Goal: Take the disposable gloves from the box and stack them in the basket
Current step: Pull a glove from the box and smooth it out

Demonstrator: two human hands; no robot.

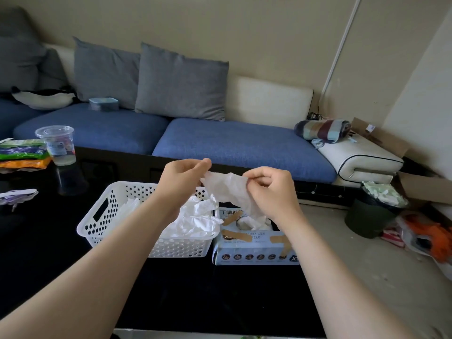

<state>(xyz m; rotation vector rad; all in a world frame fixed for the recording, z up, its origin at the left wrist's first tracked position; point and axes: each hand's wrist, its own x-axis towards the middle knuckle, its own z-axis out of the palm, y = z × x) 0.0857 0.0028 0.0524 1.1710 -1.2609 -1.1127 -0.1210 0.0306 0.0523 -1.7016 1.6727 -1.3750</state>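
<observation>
A translucent white disposable glove (227,189) is stretched in the air between my two hands, above the box and the basket's right end. My left hand (182,178) pinches its left edge and my right hand (269,189) pinches its right edge. Below stands the pale blue glove box (254,248), patched with tape, with more gloves bunched in its top opening (254,222). To its left is a white perforated basket (102,216) holding a loose heap of white gloves (195,218).
Box and basket stand on a black glossy table (220,294). A clear plastic cup (58,145) and coloured packets (22,152) lie at the table's left. Behind runs a blue sofa (220,140). A dark bin (371,214) and litter sit on the floor to the right.
</observation>
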